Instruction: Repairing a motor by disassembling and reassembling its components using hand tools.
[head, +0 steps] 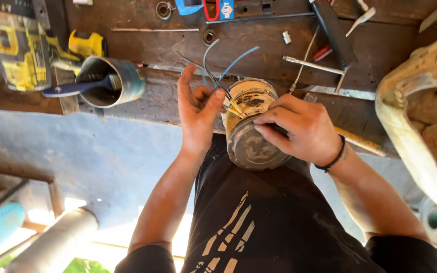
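Item: grimy cylindrical metal motor stator (251, 129), held at the workbench edge against the person's waist, right hand (299, 129) clasped around its side. Left hand (198, 111), fingers raised, pinches its grey and blue lead wires (218, 68). Beyond: dented metal cup (112, 81), yellow cordless drill (24, 48), blue-and-red rectangular label (226, 9).

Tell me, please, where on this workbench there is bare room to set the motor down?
The widest bare patch of the workbench lies between the metal can and the socket extension bar, behind the motor the right hand grips. The left hand pinches the wires. Around the yellow drill it is crowded.
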